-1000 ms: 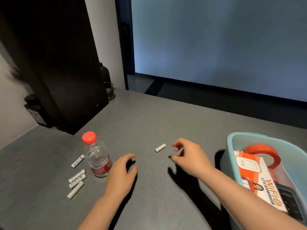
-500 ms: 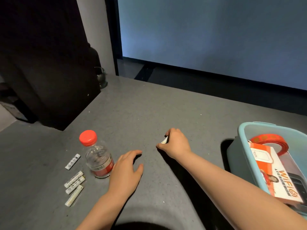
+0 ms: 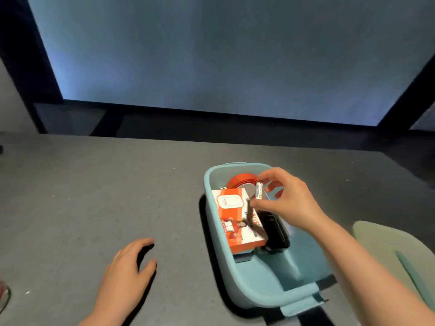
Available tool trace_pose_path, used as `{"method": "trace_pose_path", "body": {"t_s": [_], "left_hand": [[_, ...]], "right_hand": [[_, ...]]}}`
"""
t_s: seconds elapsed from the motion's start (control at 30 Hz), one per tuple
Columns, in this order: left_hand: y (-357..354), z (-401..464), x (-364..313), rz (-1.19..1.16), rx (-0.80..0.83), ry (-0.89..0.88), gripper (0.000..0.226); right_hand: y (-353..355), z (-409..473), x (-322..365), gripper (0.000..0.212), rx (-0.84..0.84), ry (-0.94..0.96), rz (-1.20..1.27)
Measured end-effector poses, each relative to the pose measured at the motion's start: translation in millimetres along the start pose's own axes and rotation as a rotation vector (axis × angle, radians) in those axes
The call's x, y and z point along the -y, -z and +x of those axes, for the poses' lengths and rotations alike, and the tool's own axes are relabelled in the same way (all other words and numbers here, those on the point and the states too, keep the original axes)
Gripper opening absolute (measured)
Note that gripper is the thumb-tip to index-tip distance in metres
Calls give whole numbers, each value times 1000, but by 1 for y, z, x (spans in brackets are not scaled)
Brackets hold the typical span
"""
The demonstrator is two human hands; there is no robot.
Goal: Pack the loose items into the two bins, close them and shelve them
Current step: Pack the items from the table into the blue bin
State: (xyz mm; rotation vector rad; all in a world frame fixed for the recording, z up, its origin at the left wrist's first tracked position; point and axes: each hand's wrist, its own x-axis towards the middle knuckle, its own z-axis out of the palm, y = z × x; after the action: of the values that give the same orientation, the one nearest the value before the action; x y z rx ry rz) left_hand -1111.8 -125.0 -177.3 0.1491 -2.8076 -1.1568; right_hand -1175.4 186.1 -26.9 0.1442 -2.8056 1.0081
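Pinching a small white battery (image 3: 258, 190) upright between thumb and forefinger, the right hand (image 3: 290, 200) hovers over the far end of the teal bin (image 3: 220, 262); the battery's yellow print is too small to read. Inside the bin lie an orange box (image 3: 237, 220) with a white rounded panel and blurred lettering, a red tape roll (image 3: 240, 180) at the far end, and a black device (image 3: 274, 231) to the right, partly hidden under the wrist. The left hand (image 3: 126, 267) rests on the grey table (image 3: 94, 189) with loosely spread fingers, holding nothing. A pale green lid (image 3: 397, 255) is cut off at the right edge. Something red and clear barely shows at the left edge, too little to identify. Broad bare tabletop lies left and far of the bin.
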Motion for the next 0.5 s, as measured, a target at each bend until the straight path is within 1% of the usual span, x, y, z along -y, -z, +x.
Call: {"method": "trace_pose_path", "body": {"t_s": [0.03,0.1,0.2,0.4,0.5], "left_hand": [[-5,0,-6,10,9,2,39],[-13,-1,-17,35,23,16,39],[-21,-3,-26,44,28,47,39],[-27,-9,-36,56,0,105,40],[-29,-15,-37,27,-21,120,40]], "right_hand": [[8,0,-15,48,24,-29,-40],[16,1,-41,48,131,-64,-117],[11,9,-63,47,298,-49,-232],[-18,42,-75,50,371,29,-277],[-35,55,-77,47,435,21,-275]]}}
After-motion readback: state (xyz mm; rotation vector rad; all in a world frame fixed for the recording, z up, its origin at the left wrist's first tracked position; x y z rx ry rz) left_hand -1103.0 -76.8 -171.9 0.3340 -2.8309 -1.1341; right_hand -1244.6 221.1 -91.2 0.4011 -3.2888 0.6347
